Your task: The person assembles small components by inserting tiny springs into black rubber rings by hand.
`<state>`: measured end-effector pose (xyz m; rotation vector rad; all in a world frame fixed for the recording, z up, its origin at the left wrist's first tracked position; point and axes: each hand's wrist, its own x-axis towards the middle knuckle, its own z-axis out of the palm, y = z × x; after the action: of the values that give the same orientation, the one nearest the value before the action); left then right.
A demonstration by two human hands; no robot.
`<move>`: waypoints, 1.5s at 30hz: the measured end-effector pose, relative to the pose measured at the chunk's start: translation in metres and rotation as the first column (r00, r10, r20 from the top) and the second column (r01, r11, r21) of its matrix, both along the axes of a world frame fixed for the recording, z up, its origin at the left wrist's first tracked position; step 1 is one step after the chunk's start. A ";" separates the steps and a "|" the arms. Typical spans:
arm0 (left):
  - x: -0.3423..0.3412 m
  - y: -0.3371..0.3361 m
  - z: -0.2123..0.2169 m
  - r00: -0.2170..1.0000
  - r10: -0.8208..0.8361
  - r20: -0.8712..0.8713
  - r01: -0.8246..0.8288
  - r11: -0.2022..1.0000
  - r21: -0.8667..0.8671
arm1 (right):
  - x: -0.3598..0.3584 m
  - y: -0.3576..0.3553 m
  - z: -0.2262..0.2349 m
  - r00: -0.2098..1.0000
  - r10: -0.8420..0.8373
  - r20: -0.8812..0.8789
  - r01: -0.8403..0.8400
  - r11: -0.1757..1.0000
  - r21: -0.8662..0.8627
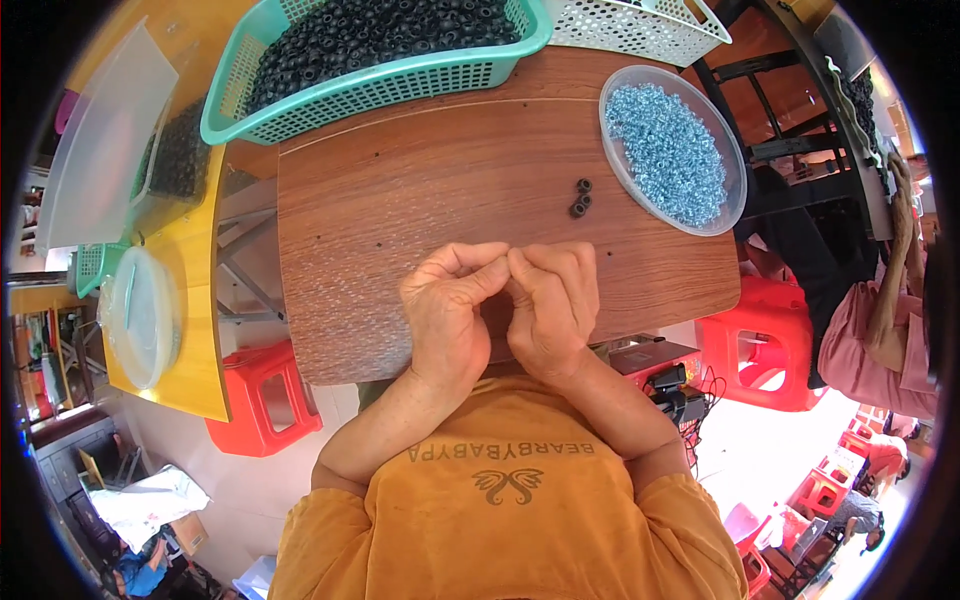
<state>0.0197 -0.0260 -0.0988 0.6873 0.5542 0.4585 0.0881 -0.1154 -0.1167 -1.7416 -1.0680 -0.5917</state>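
Above the near part of the brown wooden table [420,180], my left hand [448,300] and my right hand [556,300] meet fingertip to fingertip. Both are closed in a pinch, and anything between the fingers is hidden or too small to make out. A few small black ring-like pieces [582,200] lie beyond my right hand. Farther right stands a round clear tub [738,170] filled with small shiny light-blue pieces [665,150]. Across the far left side sits a green plastic basket [400,82] heaped with black pieces [380,40] of a similar kind.
A white perforated basket [630,32] stands at the far right. To the left, a yellow table [195,330] bears a round translucent container [148,318]. Red stools [262,400] flank the table. Another person in pink [870,340] sits at the right, with an arm raised to a dark table.
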 end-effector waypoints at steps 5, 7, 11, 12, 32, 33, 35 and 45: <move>0.003 -0.005 -0.001 1.000 0.001 0.004 -0.001 1.000 -0.020 | 0.003 -0.001 0.000 0.999 -0.031 -0.034 0.033 0.998 0.050; 0.004 -0.004 0.000 1.000 -0.015 0.018 0.015 0.999 -0.030 | 0.005 -0.003 0.002 0.996 0.014 -0.094 -0.010 0.999 0.043; 0.004 0.000 0.000 0.997 -0.070 0.026 0.072 0.994 -0.077 | 0.002 -0.009 0.008 0.938 0.020 -0.346 -0.003 0.999 0.051; 0.006 -0.001 0.004 0.997 -0.074 0.025 0.075 0.994 -0.079 | 0.006 -0.009 0.008 0.952 0.016 -0.307 0.001 0.998 0.055; 0.003 -0.005 0.012 1.000 -0.008 -0.004 0.009 0.952 0.305 | 0.026 -0.013 0.011 0.992 0.122 -0.027 -0.121 0.993 0.013; 0.003 -0.006 0.012 1.000 -0.010 0.004 0.008 0.947 0.322 | 0.026 -0.013 0.010 0.990 0.133 -0.037 -0.132 0.991 0.029; 0.002 -0.005 0.012 1.000 -0.009 0.010 0.005 0.941 0.339 | 0.026 -0.011 0.009 0.988 0.146 -0.049 -0.144 0.988 0.046; 0.007 -0.003 0.006 0.998 0.017 -0.065 0.001 0.964 0.268 | 0.034 -0.010 0.000 0.977 0.210 -0.028 -0.210 0.978 0.019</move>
<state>0.0269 -0.0289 -0.0932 0.9626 0.5636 0.5249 0.1221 -0.1255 -0.1163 -1.5935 -1.2045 -0.4390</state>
